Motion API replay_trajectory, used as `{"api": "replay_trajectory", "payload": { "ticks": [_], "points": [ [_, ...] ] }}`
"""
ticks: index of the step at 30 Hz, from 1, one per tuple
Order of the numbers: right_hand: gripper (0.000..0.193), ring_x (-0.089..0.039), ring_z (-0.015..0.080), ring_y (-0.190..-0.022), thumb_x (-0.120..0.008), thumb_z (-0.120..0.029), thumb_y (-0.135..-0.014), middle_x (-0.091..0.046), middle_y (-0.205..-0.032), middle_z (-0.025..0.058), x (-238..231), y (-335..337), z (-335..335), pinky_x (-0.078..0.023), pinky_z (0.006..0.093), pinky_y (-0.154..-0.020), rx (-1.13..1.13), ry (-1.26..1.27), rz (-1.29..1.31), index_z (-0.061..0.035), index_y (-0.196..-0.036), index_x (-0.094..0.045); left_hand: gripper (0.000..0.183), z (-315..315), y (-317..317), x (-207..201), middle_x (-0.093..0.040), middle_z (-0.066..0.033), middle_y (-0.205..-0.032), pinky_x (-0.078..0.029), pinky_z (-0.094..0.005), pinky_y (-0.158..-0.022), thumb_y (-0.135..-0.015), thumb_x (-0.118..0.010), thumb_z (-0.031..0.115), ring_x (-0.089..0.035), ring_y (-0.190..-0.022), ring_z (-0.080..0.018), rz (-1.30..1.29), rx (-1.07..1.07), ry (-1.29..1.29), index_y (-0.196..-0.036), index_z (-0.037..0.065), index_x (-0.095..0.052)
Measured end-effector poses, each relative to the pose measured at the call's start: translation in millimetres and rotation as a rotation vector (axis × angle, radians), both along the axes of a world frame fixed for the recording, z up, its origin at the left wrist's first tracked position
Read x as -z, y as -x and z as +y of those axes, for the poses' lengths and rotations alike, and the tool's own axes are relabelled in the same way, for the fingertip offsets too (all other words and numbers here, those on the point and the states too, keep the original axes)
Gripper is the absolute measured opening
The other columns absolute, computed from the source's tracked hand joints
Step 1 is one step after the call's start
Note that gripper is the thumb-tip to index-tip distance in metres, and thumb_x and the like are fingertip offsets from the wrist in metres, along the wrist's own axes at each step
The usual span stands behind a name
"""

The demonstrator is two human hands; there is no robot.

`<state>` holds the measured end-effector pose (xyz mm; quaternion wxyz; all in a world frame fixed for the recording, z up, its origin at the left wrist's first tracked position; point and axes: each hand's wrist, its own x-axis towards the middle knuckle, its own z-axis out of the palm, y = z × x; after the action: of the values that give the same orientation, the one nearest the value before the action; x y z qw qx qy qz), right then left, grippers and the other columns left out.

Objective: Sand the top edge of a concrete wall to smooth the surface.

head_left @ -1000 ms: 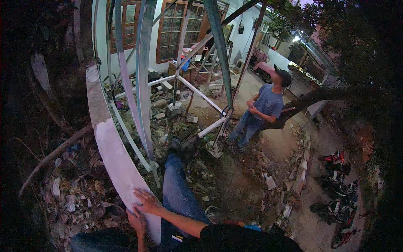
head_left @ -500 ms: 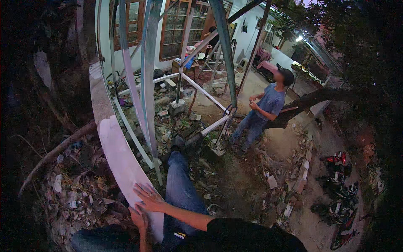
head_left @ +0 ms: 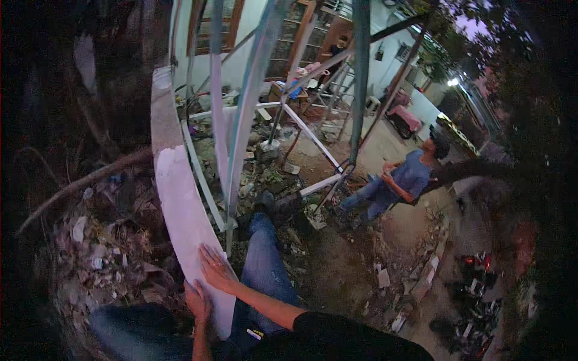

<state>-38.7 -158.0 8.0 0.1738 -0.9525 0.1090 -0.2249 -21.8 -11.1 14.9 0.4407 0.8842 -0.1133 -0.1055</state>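
Observation:
A long pale wall top [head_left: 186, 210] curves away between my legs, with a smooth whitish coat on its near stretch and a greyer, rougher far end. My right hand [head_left: 217, 269] lies flat on the whitish surface, fingers stretched out and nothing in its grasp. Just nearer and to its left, my left hand [head_left: 197, 299] rests on the wall's left edge with its fingers extended. My jeans-clad legs hang on either side of the wall; the right leg [head_left: 263, 253] reaches forward to a dark shoe.
Metal posts [head_left: 245, 114] rise close ahead, joined by a low pale frame [head_left: 313, 139]. Rubble [head_left: 105, 246] litters the ground below on both sides. A person in a blue shirt [head_left: 414, 174] is at the right, near a thick trunk [head_left: 475, 172]. Motorcycles [head_left: 472, 301] stand farther right.
The view has turned, so the wall, posts and person sit farther right. Both my hands remain on the wall top, the right one still flat.

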Motion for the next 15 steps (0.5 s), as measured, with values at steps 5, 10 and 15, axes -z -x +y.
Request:
{"api": "replay_trajectory", "payload": {
  "ticks": [5,10,15],
  "points": [
    [0.053,-0.034,0.0336,-0.142,-0.05,-0.007,-0.088,-0.037,-0.151,0.0204,11,3,-7,-0.029,0.046,-0.116,-0.074,-0.016,0.029,0.0055,-0.14,-0.043,0.06,-4,-9,7,-0.06,-0.0311,-0.117,-0.046,-0.0505,-0.089,-0.101,-0.042,0.042,-0.059,-0.106,-0.0487,0.083,0.013,-0.043,-0.134,-0.008,-0.045],
    [0.052,-0.038,0.0367,-0.139,-0.049,-0.005,-0.089,-0.04,-0.149,0.0216,1,-13,-4,-0.031,0.0473,-0.114,-0.032,0.065,0.004,0.0051,-0.139,-0.044,0.058,4,-6,20,-0.061,-0.0301,-0.116,-0.047,-0.0507,-0.087,-0.1,-0.043,0.042,-0.059,-0.103,-0.0488,-0.132,-0.04,-0.081,-0.133,-0.006,-0.046],
    [0.051,-0.038,0.0365,-0.139,-0.05,-0.006,-0.09,-0.04,-0.149,0.0214,5,-12,-19,-0.031,0.0468,-0.114,-0.089,0.039,0.01,0.0052,-0.139,-0.043,0.055,-6,-5,-9,-0.061,-0.0299,-0.116,-0.048,-0.0512,-0.086,-0.1,-0.045,0.04,-0.061,-0.103,-0.0463,0.006,0.012,-0.12,-0.133,-0.004,-0.046]
  ]
}}
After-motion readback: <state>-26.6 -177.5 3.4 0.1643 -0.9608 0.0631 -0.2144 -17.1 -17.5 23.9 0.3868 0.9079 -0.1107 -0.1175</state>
